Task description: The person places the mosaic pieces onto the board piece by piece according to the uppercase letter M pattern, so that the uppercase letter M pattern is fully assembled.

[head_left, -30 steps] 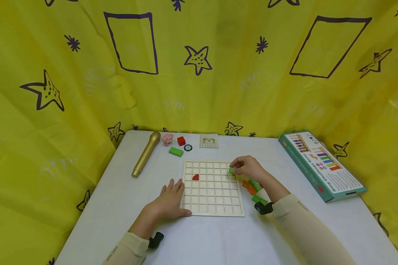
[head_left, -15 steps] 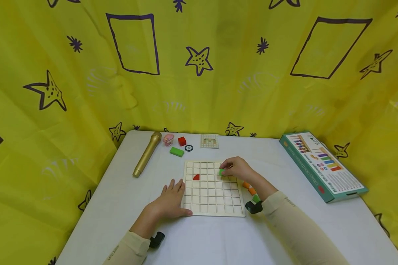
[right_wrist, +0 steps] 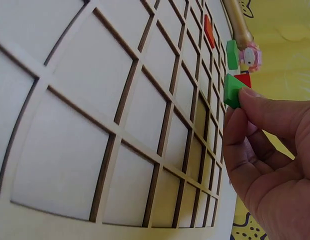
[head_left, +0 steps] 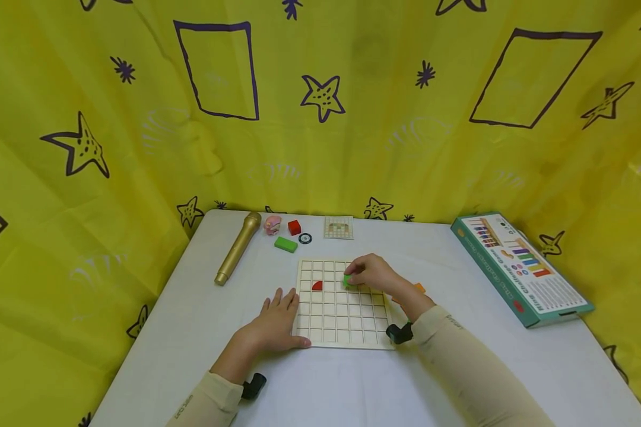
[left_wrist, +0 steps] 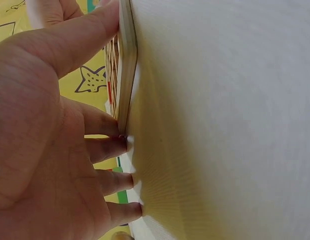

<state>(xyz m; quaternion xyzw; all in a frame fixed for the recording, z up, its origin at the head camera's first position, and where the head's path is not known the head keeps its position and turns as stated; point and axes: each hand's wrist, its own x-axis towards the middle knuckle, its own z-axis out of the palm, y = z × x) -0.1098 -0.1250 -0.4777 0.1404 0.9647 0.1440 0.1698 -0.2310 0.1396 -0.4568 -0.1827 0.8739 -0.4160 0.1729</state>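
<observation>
Green block (head_left: 347, 280) pinched in right hand (head_left: 371, 274) over grid board (head_left: 342, 332)'s upper cells — may land crooked across a divider; left hand (head_left: 275, 323), flat, steadies board's edge on bench.

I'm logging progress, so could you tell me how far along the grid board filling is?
Early: one red piece sits in the grid board. The right hand pinches a green block above it; the left hand steadies the edge. Nearly every cell is empty.
</observation>
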